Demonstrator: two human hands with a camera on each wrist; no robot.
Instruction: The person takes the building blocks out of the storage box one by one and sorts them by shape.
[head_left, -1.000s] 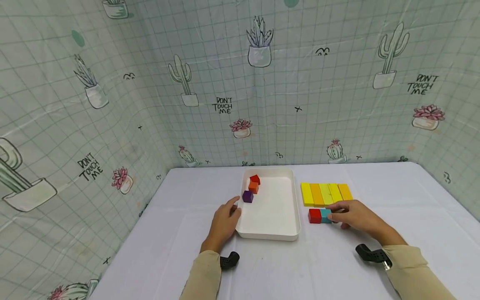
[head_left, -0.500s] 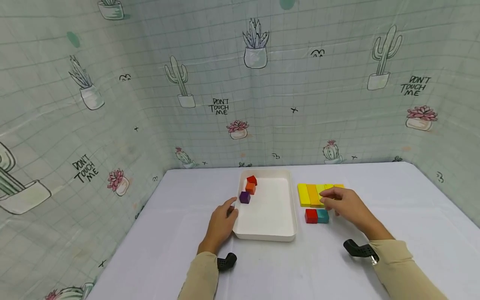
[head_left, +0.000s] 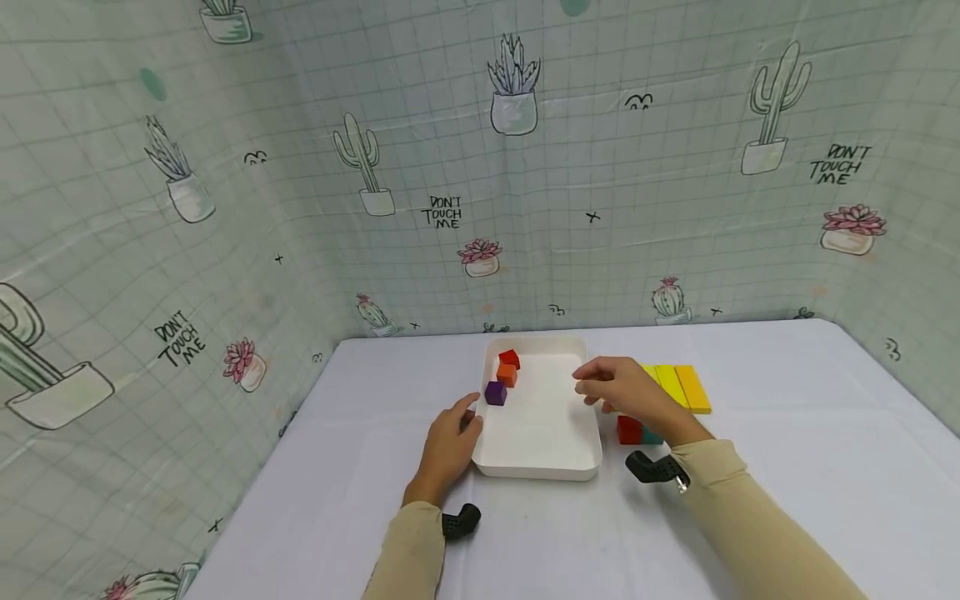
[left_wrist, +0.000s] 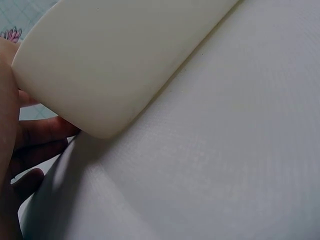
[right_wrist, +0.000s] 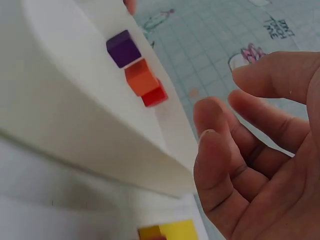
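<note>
A white tray (head_left: 543, 433) lies on the table, with a purple cube (head_left: 496, 393), an orange cube (head_left: 507, 375) and a red block (head_left: 509, 358) along its left side. My left hand (head_left: 444, 450) touches the tray's left wall from outside; the left wrist view shows its fingers loosely bent against it. Over the right rim of the tray hovers my right hand (head_left: 626, 392). Nothing shows between its thumb and fingers (right_wrist: 212, 160) in the right wrist view. Beneath that hand, a red cube (head_left: 628, 429) and a teal cube (head_left: 652, 437) stand side by side, partly hidden.
Several yellow and orange blocks (head_left: 692, 390) lie in a row right of the tray, their left part covered by my right hand. A grid-patterned cloth with cactus drawings (head_left: 555, 250) rises behind the white table (head_left: 540, 533) and at its sides.
My right hand has let go of the teal cube, lifted, and moved left over the yellow row to the tray's right rim. The left hand and tray stay in place.
</note>
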